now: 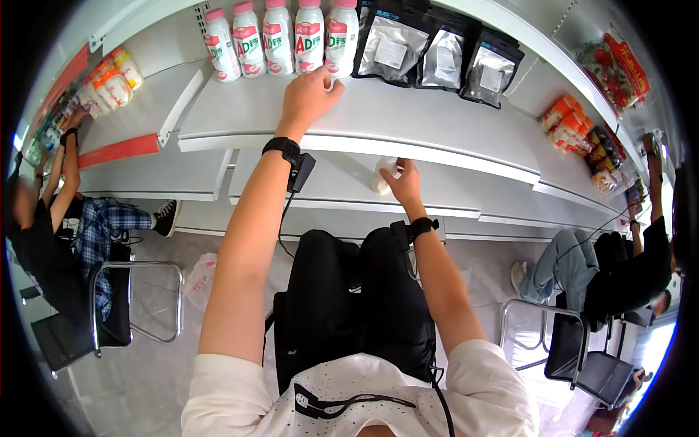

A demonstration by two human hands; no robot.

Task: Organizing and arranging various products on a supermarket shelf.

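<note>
A row of white bottles with pink caps (278,40) stands upright at the back left of the upper shelf. My left hand (309,100) is at the foot of the two rightmost bottles, its thumb and forefinger apart; it seems to touch the bottle front, and nothing shows in its grip. Lower down, my right hand (405,182) is closed around a small white bottle (382,176) in front of the lower shelf (328,178). That bottle is partly covered by my fingers, and I cannot tell whether it rests on the shelf.
Three black pouches with silvery windows (444,58) stand right of the bottles on the upper shelf (408,116). Orange-wrapped packs (568,124) sit farther right. People work at both sides near metal-framed chairs (138,264). A cable (282,226) hangs from my left wrist.
</note>
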